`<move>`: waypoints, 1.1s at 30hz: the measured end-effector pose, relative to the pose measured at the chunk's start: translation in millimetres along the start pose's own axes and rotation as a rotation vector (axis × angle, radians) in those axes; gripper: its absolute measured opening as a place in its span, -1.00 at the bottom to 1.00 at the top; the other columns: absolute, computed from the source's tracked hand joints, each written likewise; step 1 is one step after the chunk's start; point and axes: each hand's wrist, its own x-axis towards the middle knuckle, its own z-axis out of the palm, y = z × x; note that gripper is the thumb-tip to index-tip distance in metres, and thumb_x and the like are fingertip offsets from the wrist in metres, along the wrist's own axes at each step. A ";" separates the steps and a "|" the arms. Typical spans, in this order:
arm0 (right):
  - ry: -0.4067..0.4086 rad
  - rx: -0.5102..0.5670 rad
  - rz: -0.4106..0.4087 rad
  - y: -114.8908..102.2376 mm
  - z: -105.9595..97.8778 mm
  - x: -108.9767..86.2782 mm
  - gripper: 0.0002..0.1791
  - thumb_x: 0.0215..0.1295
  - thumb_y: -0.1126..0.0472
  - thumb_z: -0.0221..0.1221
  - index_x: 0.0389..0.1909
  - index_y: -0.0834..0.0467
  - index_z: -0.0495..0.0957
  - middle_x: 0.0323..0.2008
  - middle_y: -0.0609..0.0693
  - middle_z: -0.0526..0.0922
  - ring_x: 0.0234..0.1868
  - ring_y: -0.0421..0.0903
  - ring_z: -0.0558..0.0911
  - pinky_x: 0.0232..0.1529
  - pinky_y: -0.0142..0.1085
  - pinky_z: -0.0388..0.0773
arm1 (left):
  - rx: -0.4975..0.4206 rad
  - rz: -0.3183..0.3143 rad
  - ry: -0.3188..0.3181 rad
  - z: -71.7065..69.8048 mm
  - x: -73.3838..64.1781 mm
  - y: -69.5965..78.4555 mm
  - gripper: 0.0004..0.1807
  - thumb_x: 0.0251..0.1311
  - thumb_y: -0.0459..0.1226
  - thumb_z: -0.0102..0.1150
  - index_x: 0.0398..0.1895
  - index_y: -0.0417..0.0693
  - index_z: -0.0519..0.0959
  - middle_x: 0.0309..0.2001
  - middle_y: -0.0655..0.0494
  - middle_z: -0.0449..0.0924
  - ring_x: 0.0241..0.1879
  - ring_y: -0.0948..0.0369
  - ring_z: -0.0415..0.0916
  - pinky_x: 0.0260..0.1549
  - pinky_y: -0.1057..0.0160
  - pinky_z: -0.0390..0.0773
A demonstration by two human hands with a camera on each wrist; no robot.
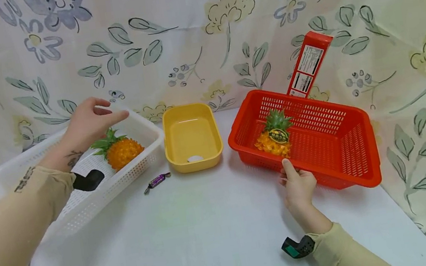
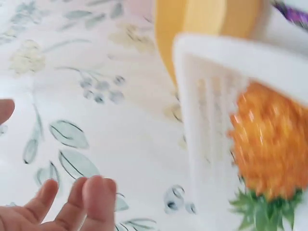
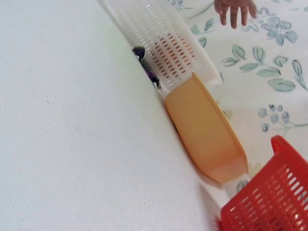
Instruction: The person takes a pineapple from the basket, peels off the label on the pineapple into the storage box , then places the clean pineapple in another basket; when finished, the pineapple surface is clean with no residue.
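Note:
My left hand (image 1: 89,117) hovers over the white basket (image 1: 146,162), fingers loosely bent and holding nothing. Below it in that basket lies an orange pineapple (image 1: 123,153) with its green leaves pointing left; the left wrist view also has this pineapple (image 2: 269,139) apart from the fingers. My right hand (image 1: 298,187) pinches the front rim of the red basket (image 1: 336,169), thumb on top and fingers underneath. Inside the red basket, near that thumb, a second pineapple (image 1: 273,142) with a black and gold label leans with its leaves up. The right wrist view does not show the right hand.
Between the baskets stands a yellow bin (image 1: 196,160) with a small white round thing (image 1: 195,158) at its near end. A purple wrapped candy (image 1: 156,182) lies on the white table (image 1: 196,238). Behind the red basket, a red labelled box (image 1: 309,64) leans against the floral cloth (image 1: 196,28).

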 end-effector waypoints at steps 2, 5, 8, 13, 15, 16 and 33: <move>-0.004 -0.006 -0.001 0.3 -0.1 -0.4 -0.68 0.16 0.02 0.25 -0.47 0.23 0.52 -0.64 -0.12 0.55 -0.58 -0.18 0.53 -0.52 -0.46 0.55 | -0.083 0.023 0.043 1.5 -10.0 1.1 -0.13 0.06 0.23 0.08 0.26 -0.16 0.16 0.14 -0.19 0.31 -0.07 -0.04 0.38 -0.38 0.29 0.57; -0.008 -0.010 -0.003 0.1 0.1 0.0 -0.68 0.17 0.02 0.24 -0.46 0.22 0.52 -0.63 -0.13 0.55 -0.58 -0.19 0.52 -0.51 -0.46 0.56 | -0.200 0.057 0.120 4.8 -25.0 -1.3 -0.27 0.10 0.16 0.11 0.20 -0.09 0.21 0.00 0.01 0.38 -0.21 0.13 0.42 -0.47 0.42 0.53; -0.003 -0.006 -0.001 0.5 -0.2 1.1 -0.69 0.16 0.02 0.25 -0.47 0.22 0.53 -0.64 -0.14 0.56 -0.59 -0.19 0.53 -0.52 -0.46 0.55 | -0.285 0.092 0.203 11.9 -40.4 -9.2 -0.44 0.14 0.07 0.14 0.11 0.03 0.27 -0.17 0.22 0.40 -0.34 0.31 0.44 -0.48 0.47 0.54; 0.010 0.007 0.001 2.3 -0.8 2.8 -0.72 0.15 0.05 0.26 -0.51 0.20 0.54 -0.67 -0.14 0.55 -0.60 -0.19 0.53 -0.55 -0.47 0.54 | -0.387 0.166 0.293 34.2 -68.3 -30.0 -0.70 0.19 -0.16 0.17 -0.06 0.24 0.34 -0.28 0.39 0.43 -0.47 0.48 0.48 -0.55 0.49 0.52; 0.013 0.012 0.000 2.7 -0.6 3.0 -0.74 0.15 0.06 0.26 -0.55 0.17 0.54 -0.67 -0.14 0.55 -0.60 -0.19 0.53 -0.56 -0.47 0.54 | -0.433 0.170 0.294 46.8 -79.7 -39.6 -0.70 0.18 -0.25 0.18 -0.10 0.25 0.36 -0.30 0.41 0.46 -0.48 0.50 0.51 -0.57 0.49 0.52; 0.015 0.015 -0.001 2.8 -0.4 3.1 -0.75 0.15 0.07 0.27 -0.57 0.14 0.54 -0.67 -0.14 0.55 -0.60 -0.19 0.53 -0.56 -0.47 0.54 | -0.452 0.163 0.290 53.6 -85.4 -44.3 -0.70 0.17 -0.28 0.18 -0.11 0.25 0.36 -0.31 0.42 0.47 -0.48 0.50 0.52 -0.58 0.49 0.52; 0.013 0.004 -0.019 1.3 0.9 0.6 -0.75 0.17 0.07 0.25 -0.57 0.14 0.55 -0.66 -0.13 0.55 -0.59 -0.18 0.52 -0.56 -0.45 0.52 | -0.823 -0.280 0.441 121.1 -139.4 -124.5 -0.76 0.09 -0.26 0.27 -0.22 0.01 0.44 -0.53 0.39 0.59 -0.63 0.41 0.57 -0.74 0.42 0.47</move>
